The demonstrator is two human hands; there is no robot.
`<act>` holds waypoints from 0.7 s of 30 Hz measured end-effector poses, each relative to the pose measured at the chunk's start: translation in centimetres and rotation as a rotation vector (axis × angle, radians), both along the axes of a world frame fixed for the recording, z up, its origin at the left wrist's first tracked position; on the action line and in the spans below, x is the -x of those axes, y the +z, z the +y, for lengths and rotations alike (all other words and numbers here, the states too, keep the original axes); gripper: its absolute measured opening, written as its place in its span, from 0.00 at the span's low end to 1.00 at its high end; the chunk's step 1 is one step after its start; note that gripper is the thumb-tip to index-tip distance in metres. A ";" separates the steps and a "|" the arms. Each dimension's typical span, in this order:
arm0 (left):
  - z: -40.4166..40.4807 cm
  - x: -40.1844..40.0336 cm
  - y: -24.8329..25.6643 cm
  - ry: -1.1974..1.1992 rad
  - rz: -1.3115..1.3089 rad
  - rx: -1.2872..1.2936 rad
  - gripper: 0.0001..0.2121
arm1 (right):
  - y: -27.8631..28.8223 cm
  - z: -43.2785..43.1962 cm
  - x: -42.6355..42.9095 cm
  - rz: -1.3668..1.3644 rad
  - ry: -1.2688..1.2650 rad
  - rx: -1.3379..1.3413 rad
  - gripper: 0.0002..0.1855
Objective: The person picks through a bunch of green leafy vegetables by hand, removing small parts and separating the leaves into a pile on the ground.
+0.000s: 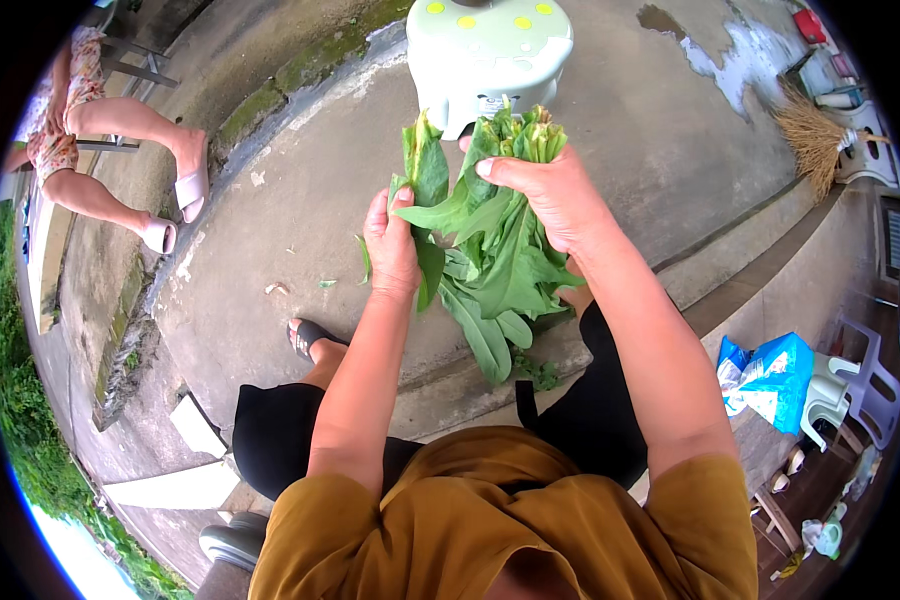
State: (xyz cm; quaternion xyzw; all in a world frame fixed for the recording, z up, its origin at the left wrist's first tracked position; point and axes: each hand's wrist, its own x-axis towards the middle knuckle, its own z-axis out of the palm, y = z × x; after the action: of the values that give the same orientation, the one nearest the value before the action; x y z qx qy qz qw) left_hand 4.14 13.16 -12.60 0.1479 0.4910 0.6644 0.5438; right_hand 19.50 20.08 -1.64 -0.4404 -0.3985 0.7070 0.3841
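A thick bunch of leafy greens [506,232] is gripped by my right hand [559,191], its cut stem ends pointing up and the leaves hanging down between my forearms. My left hand [394,244] holds a smaller portion of the greens [426,161], its thumb pressed on the leaves at the bunch's left. Leaves from the two portions overlap between the hands. Just beyond them stands a pale green plastic stool [489,60] with yellow dots and a dark object partly seen on top.
A person in sandals [120,142] sits at the left by a concrete ledge. At the right are a straw broom [808,139], a blue plastic bag [780,379] and plastic stools [829,394]. A leaf scrap [327,283] lies on the concrete ground.
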 end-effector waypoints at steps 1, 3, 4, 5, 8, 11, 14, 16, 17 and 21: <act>0.0 -0.4 1.6 -0.003 0.003 -0.004 0.07 | 0.3 0.0 0.0 0.060 0.028 -0.020 0.15; 0.1 -1.2 4.5 -0.041 0.105 -0.094 0.07 | 1.7 -0.1 -0.2 0.078 0.048 -0.065 0.16; -0.1 -1.5 6.1 -0.042 0.086 -0.111 0.07 | 2.0 -0.4 -0.3 0.119 0.056 -0.055 0.16; -0.2 -1.7 6.2 -0.041 0.091 -0.112 0.07 | 2.3 -0.5 -0.4 0.160 0.064 -0.046 0.17; -0.4 -2.1 6.7 -0.058 0.195 -0.120 0.07 | 2.6 -0.3 -0.4 0.191 0.098 -0.026 0.17; -0.3 -2.0 6.4 -0.062 0.231 -0.089 0.06 | 2.4 -0.9 0.2 0.188 0.094 -0.028 0.16; -1.0 -2.0 4.4 -0.108 0.352 -0.219 0.06 | 1.6 -1.2 0.4 0.144 0.058 0.002 0.15; -1.2 -2.3 1.5 -0.105 0.640 -0.215 0.07 | 1.2 -1.0 -0.1 0.083 0.001 -0.002 0.14; -2.0 -2.2 0.0 -0.139 0.936 -0.225 0.08 | 1.3 -1.0 -0.4 0.050 -0.005 0.022 0.14; -4.7 -1.2 -4.9 -0.271 1.084 -0.139 0.09 | 1.1 0.3 -1.8 0.020 -0.131 0.009 0.13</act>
State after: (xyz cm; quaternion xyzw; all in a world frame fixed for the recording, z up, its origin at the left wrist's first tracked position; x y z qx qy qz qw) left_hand 5.31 8.45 -17.55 0.5654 0.6317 0.4483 0.2834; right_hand 21.27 20.37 -0.51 -0.4602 -0.3620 0.6864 0.4313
